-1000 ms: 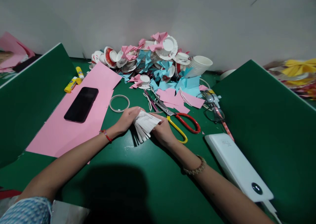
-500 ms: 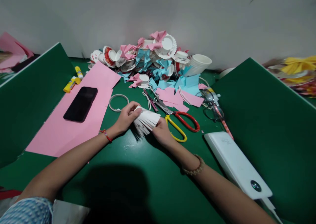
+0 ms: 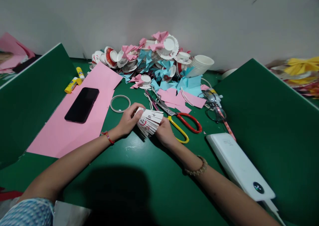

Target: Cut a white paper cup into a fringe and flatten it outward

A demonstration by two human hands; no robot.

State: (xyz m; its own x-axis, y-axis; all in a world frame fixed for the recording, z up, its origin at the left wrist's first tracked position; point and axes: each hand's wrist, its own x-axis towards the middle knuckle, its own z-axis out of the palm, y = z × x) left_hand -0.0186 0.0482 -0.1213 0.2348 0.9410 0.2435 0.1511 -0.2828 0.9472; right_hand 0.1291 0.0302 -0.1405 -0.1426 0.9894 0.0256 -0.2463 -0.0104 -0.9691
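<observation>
Both my hands hold a white paper cup (image 3: 149, 121) whose wall is cut into strips; red print shows on the strips. My left hand (image 3: 128, 119) grips the cup's base end, fingers curled round it. My right hand (image 3: 164, 132) holds the strip end from the other side, fingers closed under it. The cup lies on its side just above the green table (image 3: 129, 172).
Red-and-yellow scissors (image 3: 183, 126) lie right of my hands. A black phone (image 3: 82, 104) rests on pink paper (image 3: 74, 119). A tape ring (image 3: 120, 103), glue sticks (image 3: 74, 79), glasses (image 3: 215, 108), a white power bank (image 3: 240, 168) and a heap of paper crafts (image 3: 159, 63) surround them. Green dividers (image 3: 274, 126) stand either side.
The cup has been turned in my hands, so red print now faces up. Both hands stayed in about the same place.
</observation>
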